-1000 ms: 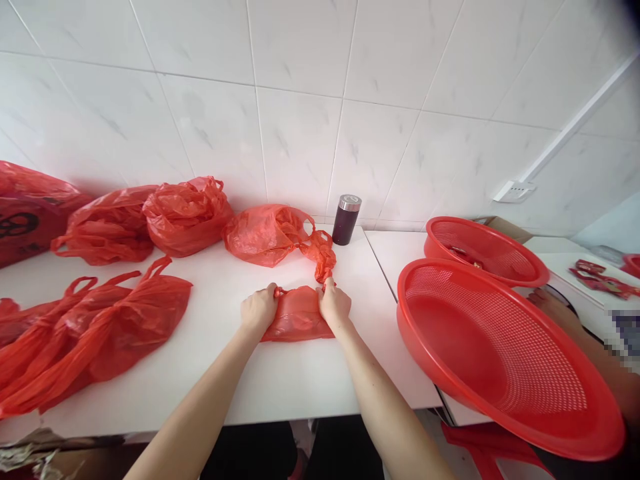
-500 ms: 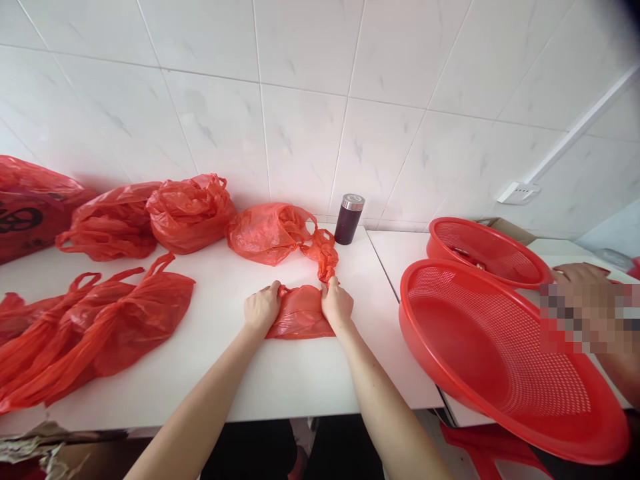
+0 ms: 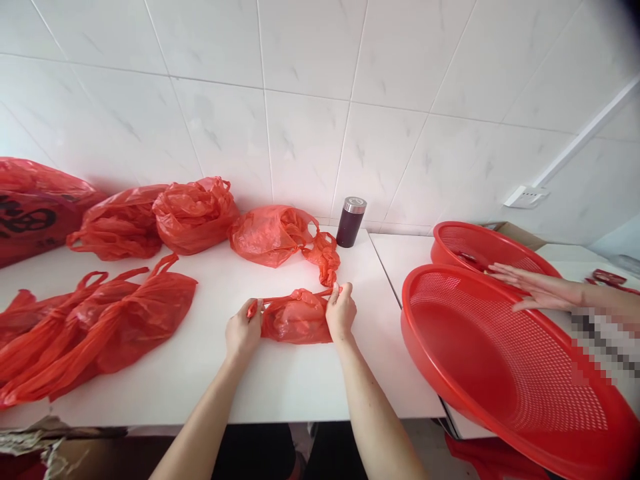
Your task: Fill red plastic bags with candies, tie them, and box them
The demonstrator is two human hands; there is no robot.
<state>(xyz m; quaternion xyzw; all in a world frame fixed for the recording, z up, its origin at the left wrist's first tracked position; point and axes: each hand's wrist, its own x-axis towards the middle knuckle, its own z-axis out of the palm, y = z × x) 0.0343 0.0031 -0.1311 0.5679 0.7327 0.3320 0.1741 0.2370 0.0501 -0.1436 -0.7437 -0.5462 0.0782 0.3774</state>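
A small red plastic bag (image 3: pixel 297 321) lies on the white table in front of me, filled with something I cannot make out through the film. My left hand (image 3: pixel 244 328) is closed on one gathered end of it, at the bag's left. The other end is pinched in my right hand (image 3: pixel 342 312), at the right side. Between both hands the top of the bag is drawn into a taut strip. Just behind my right hand lies a crumpled red bag end (image 3: pixel 327 260), beside a fuller red bag (image 3: pixel 273 233).
A dark tumbler (image 3: pixel 351 223) stands by the tiled wall. More red bags (image 3: pixel 196 217) line the back, and tied bags (image 3: pixel 145 313) lie at left. Two red baskets, one large (image 3: pixel 460 347) and one behind (image 3: pixel 445 250), stand at right, where another person's hand (image 3: pixel 540 283) reaches in.
My left hand has moved left and toward me, pulling the bag's end out into a stretched strip. The other person's hand has moved left over the rear basket.
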